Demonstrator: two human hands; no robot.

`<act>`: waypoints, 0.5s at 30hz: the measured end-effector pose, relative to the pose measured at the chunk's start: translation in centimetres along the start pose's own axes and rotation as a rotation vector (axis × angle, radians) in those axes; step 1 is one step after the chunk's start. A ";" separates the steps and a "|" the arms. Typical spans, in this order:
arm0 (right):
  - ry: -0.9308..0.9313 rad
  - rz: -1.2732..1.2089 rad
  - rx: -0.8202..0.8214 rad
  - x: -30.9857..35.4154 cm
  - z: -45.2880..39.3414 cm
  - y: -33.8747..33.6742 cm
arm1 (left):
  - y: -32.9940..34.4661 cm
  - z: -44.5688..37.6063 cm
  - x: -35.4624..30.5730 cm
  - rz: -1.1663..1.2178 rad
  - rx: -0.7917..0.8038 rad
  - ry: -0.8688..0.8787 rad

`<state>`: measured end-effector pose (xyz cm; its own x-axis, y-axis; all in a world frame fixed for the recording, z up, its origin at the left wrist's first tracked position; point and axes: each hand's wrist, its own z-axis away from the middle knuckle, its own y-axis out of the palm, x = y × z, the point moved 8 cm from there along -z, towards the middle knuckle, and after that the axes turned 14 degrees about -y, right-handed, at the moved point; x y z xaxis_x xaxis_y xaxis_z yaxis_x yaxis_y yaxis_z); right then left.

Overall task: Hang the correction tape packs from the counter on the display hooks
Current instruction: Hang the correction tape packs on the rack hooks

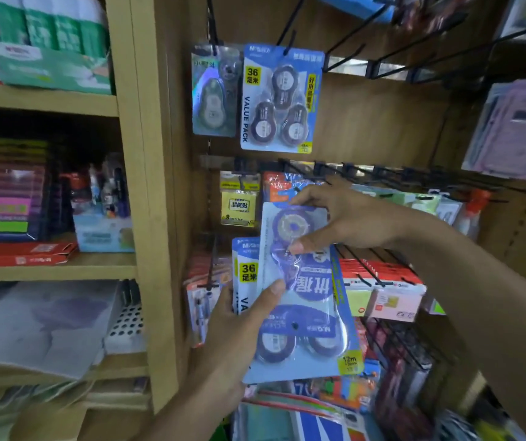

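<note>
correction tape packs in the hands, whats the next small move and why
Probably turn the front single pack right way up with the right hand: its print reads upside down and its hang hole sits low. The left hand holds the value packs behind it. A similar single pack already hangs up top, so it likely goes there.

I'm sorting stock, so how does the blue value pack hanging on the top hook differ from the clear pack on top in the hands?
The blue value pack hangs upright on a hook, untouched; the clear pack is upside down, held by the left hand and right hand. The value pack shows three tape units on a blue card; the clear pack is narrower and see-through. Both carry purple correction tape.
</note>
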<state>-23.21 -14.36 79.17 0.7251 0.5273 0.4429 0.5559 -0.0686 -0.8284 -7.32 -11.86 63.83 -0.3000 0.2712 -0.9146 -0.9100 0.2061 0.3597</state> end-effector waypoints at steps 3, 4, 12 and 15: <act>0.066 -0.257 -0.284 -1.3 0.5 -1.3 | -0.9 -0.1 0.6 0.004 -0.028 -0.017; 0.089 -0.286 -0.368 -1.5 0.8 -1.7 | -1.3 -0.2 0.8 0.018 -0.037 -0.030; 0.220 0.040 -0.157 -0.4 3.5 1.4 | -3.8 0.2 0.2 0.147 -0.134 0.046; 0.286 0.020 -0.127 -1.5 4.5 1.6 | -4.6 0.4 0.1 0.117 -0.143 0.060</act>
<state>-25.27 -11.44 75.60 0.8112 0.2661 0.5207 0.5739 -0.1915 -0.7962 -3.09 -12.41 62.13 -0.4190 0.2281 -0.8788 -0.8979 0.0397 0.4384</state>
